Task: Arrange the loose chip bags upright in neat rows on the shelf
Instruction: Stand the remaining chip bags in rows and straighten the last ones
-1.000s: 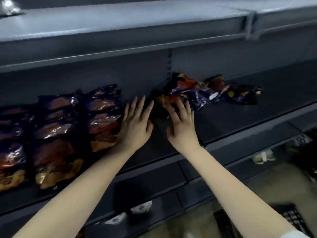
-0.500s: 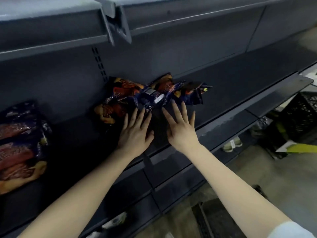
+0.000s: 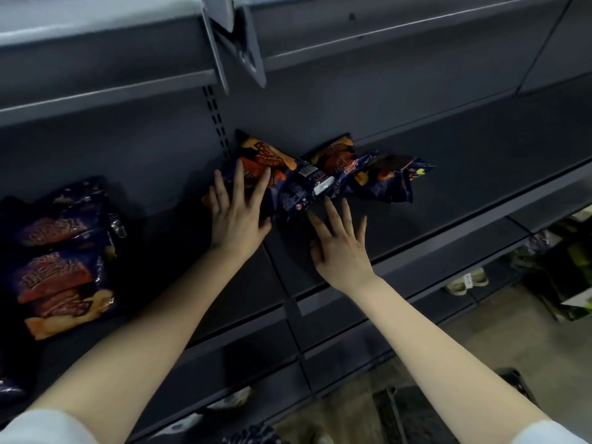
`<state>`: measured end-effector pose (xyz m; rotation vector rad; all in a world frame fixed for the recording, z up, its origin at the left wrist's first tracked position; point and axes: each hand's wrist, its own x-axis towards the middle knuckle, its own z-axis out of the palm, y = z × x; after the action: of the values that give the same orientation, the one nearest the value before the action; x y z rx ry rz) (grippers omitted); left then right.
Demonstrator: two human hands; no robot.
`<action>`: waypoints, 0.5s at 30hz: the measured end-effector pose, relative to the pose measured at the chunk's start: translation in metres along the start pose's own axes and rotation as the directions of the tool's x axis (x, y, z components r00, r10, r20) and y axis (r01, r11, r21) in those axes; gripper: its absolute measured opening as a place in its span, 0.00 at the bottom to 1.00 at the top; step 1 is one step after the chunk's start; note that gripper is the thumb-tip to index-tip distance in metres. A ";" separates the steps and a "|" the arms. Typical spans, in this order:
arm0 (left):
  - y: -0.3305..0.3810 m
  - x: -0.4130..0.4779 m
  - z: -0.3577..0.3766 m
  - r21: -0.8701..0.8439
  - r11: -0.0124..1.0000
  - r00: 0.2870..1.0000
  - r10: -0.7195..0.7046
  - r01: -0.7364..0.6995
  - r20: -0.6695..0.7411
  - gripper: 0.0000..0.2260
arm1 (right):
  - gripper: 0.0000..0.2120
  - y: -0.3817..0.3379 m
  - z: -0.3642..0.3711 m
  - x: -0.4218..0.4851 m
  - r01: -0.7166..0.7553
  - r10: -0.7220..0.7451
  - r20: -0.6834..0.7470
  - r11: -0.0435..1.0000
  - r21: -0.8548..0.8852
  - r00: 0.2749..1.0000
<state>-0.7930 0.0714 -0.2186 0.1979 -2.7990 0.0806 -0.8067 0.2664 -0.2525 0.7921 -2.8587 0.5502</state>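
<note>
Shelf: a dark grey metal shelf (image 3: pixel 464 174) with a slotted upright at its back wall; another grey shelf sits above it.
Loose bags: a heap of dark blue and orange crinkled foil chip bags (image 3: pixel 320 177) lies flat and jumbled at the back of the shelf, just right of the slotted upright, some overlapping, one showing its printed back side.
Arranged bags: a stack of the same dark blue and orange chip bags (image 3: pixel 61 261) stands at the left of the shelf, well apart from the heap.
Left hand: the bare left hand (image 3: pixel 237 216) is palm down with fingers (image 3: pixel 238 177) spread, the tips resting on the leftmost bag of the heap; fingers loose, closed on nothing.
Right hand: the bare right hand (image 3: pixel 341 248) is palm down on the bare shelf just in front of the heap, fingers (image 3: pixel 331 213) splayed, the tips at the edge of the nearest bag; whether they touch it cannot be told; it grips nothing.
Sleeves: pale short sleeves show at both lower corners.
Below: lower shelves, and a black plastic crate (image 3: pixel 416 408) on the floor.
</note>
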 end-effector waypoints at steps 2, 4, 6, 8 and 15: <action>-0.002 0.013 -0.001 0.046 0.998 0.999 0.044 -0.045 0.027 0.44 | 0.29 -0.001 0.000 -0.003 -0.004 0.004 -0.012 1.000 0.002 1.000; 0.001 0.024 0.001 0.081 0.995 0.995 0.054 -0.061 0.089 0.40 | 0.28 0.002 -0.002 -0.007 -0.020 0.020 -0.008 1.000 -0.006 1.000; 0.007 0.029 0.005 0.066 0.997 0.991 0.020 -0.029 0.133 0.33 | 0.28 0.008 -0.005 -0.011 -0.037 0.037 -0.008 0.999 -0.013 0.999; 0.011 0.029 0.009 0.035 0.999 0.988 -0.016 0.010 0.157 0.28 | 0.27 0.014 -0.008 -0.015 -0.057 0.056 -0.023 0.998 -0.012 0.998; 0.005 0.029 -0.007 0.024 0.999 0.997 0.020 -0.022 0.068 0.13 | 0.26 0.012 -0.015 -0.017 -0.076 0.076 -0.048 0.997 0.010 0.996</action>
<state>-0.8188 0.0735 -0.2023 0.1805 -2.8690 0.1162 -0.7984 0.2898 -0.2457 0.6637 -2.8534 0.5822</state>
